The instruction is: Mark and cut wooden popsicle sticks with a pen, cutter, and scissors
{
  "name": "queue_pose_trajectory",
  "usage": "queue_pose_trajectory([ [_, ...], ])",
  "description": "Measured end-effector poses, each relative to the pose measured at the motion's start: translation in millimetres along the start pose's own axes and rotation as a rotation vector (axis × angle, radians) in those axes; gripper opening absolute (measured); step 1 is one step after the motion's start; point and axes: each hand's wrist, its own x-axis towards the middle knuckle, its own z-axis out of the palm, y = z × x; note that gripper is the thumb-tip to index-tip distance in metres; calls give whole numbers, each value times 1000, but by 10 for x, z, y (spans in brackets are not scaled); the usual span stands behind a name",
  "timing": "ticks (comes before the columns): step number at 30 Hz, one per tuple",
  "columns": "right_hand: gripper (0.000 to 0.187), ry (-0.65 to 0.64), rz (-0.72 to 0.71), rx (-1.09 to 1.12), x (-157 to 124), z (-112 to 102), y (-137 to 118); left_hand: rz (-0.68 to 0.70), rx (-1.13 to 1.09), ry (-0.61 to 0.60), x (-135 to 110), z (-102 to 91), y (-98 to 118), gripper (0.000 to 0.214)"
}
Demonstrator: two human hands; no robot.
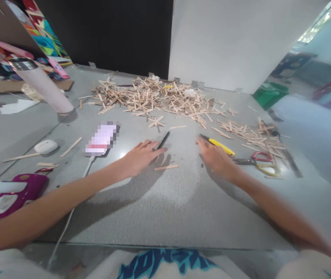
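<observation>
The pile (153, 97) of wooden sticks spreads across the far part of the desk (165, 217), just before a black panel (113, 35) and a white panel (226, 42), which probably serve to stop it spreading backward.

Nearer the person than the pile, the left hand (142, 155) lies palm down, fingers loosely extended and slightly bent. A pen (164, 140) shows between thumb and fingers, its far end aimed toward the pile; whether it is pinched or only touched, I cannot tell. The right hand (216, 159), on the pile's near right side, has its fingertips drawn together, beside or on the yellow cutter (222, 147); blur hides any grip. Pen and cutter seem placed to suit one hand each.

Scissors (265, 162) lie right of and nearer than the pile, likely kept within the right hand's reach. A single stick (166, 167) lies on the pile's near side, and a star (156, 122) of crossed sticks just before it, perhaps set apart to stay distinct. The phone (103, 139), near and left of the pile, is plugged into a cable (72, 209), which probably limits where it can lie.
</observation>
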Motion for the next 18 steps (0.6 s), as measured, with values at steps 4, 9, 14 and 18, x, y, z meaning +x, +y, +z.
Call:
queue_pose_trajectory([
  [4, 66, 119, -547, 153, -131, 132, -255, 36, -38, 7, 42, 86, -97, 43],
  [9, 43, 120, -661, 135, -164, 233, -357, -88, -71, 34, 111, 102, -174, 27],
  [14, 29, 85, -613, 201, -111, 150, -242, -105, -204, 45, 135, 104, -215, 30],
  [18, 26, 63, -563, 169, -87, 106, -165, -152, -265, 39, 139, 96, -226, 25],
])
